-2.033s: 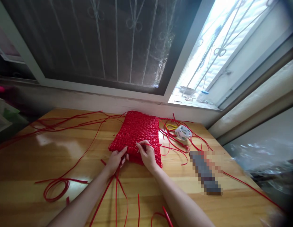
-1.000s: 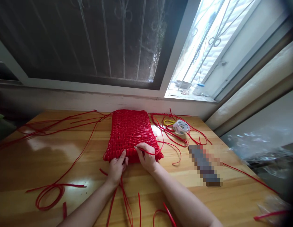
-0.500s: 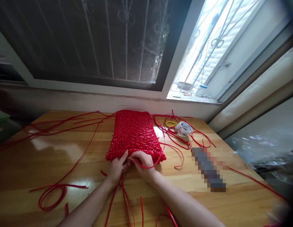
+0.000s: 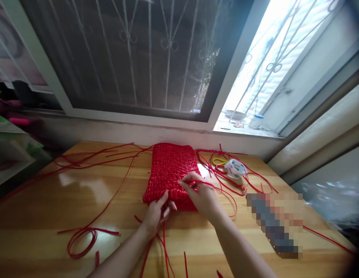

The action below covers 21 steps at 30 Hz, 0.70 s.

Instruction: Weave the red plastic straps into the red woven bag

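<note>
A red woven piece (image 4: 171,170) of plastic cord lies flat on the wooden table (image 4: 52,208), near the window wall. My left hand (image 4: 156,212) rests on its near edge, fingers curled and pressing the weave down. My right hand (image 4: 200,193) is on the piece's near right corner, pinching a loose red cord (image 4: 222,189) that loops off to the right. More red cord ends trail from the near edge toward me between my forearms.
Long red cords (image 4: 89,162) spread across the table's left and back; a coil (image 4: 81,239) lies near left. A white tape roll (image 4: 236,168) and a yellow loop (image 4: 219,161) sit right of the weave. A blurred-out oblong object (image 4: 273,226) lies at right.
My right hand has lifted from the near edge up onto the right corner, drawing the red cord with it. My left hand stays on the near edge. The view has shifted slightly.
</note>
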### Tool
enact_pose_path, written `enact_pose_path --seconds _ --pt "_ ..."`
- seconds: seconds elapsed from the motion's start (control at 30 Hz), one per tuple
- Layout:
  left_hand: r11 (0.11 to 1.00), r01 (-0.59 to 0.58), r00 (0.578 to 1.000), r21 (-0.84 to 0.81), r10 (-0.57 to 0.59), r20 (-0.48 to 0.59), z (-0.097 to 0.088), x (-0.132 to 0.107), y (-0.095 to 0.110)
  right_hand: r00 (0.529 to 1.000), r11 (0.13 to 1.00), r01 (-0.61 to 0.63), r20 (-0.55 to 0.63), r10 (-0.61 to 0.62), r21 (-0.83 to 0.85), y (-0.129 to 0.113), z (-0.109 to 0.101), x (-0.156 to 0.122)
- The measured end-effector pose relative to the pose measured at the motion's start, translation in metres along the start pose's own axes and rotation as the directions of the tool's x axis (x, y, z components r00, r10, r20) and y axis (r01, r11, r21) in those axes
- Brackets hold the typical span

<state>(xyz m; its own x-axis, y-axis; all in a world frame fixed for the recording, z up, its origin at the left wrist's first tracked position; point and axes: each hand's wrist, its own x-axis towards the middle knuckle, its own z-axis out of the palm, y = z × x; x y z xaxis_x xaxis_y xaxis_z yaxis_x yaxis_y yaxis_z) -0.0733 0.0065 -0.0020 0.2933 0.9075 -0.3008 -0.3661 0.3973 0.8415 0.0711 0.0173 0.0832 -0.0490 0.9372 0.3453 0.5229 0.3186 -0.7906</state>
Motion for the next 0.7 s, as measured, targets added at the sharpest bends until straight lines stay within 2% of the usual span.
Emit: enact_pose_path --seconds 0.1,0.23,0.43,0.6,0.7 --pt "0.999 -0.025 1.000 0.025 0.025 0.009 -0.004 0.001 -0.002 1.000 0.999 0.003 0.015 -0.002 -0.054 0.010 0.010 -0.002" --pt "0.999 -0.031 0.999 -0.016 0.031 0.026 -0.006 0.000 -0.004 1.000 1.000 -0.020 0.022 0.020 -0.013 0.022 0.016 -0.001" --pt "0.996 -0.075 0.992 -0.045 0.079 0.101 -0.004 -0.003 -0.002 0.996 0.999 -0.038 0.081 0.035 0.036 0.025 0.022 0.001" --pt "0.995 -0.096 0.993 -0.004 0.096 0.074 -0.003 -0.003 -0.004 0.994 0.998 -0.052 0.093 0.055 -0.030 0.026 0.027 0.001" --pt "0.994 -0.103 0.993 0.031 0.101 0.053 -0.003 -0.002 -0.007 0.996 0.997 -0.004 0.083 0.011 -0.083 0.024 0.027 0.001"
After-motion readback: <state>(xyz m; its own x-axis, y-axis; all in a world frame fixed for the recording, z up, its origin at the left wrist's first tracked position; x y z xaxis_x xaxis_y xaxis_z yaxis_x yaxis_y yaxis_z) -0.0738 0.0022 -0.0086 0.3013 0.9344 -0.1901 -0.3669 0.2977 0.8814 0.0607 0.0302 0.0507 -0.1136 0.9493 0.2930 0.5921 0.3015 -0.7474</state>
